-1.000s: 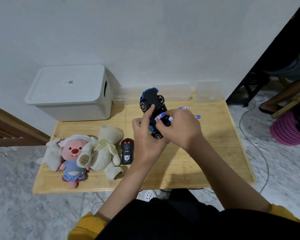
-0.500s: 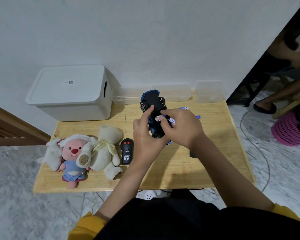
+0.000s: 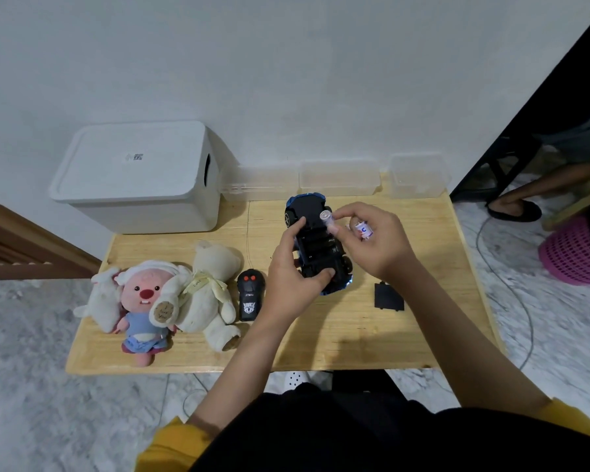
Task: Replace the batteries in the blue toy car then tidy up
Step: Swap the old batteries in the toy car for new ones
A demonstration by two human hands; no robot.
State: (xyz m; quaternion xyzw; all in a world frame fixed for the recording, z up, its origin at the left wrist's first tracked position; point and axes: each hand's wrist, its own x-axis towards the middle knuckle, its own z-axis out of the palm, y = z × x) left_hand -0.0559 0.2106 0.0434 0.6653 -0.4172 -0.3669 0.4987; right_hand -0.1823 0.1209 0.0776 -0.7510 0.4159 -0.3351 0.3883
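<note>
The right hand point(image 3: 375, 240) pinches two batteries point(image 3: 327, 218), raised just above the car. The left hand point(image 3: 292, 274) grips the overturned blue toy car point(image 3: 317, 247) by its side, underside up, on the wooden table point(image 3: 372, 332). The black battery cover point(image 3: 388, 297) lies nearby, to the right. White wall behind.

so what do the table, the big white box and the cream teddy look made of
Table: looks like pale wood, matte, with visible grain lines and board seams.
Big white box: seems moulded plastic, smooth satin, with rounded corners and a lipped lid.
Cream teddy: plush fabric, fuzzy nap, with a ribbon bow.
</note>
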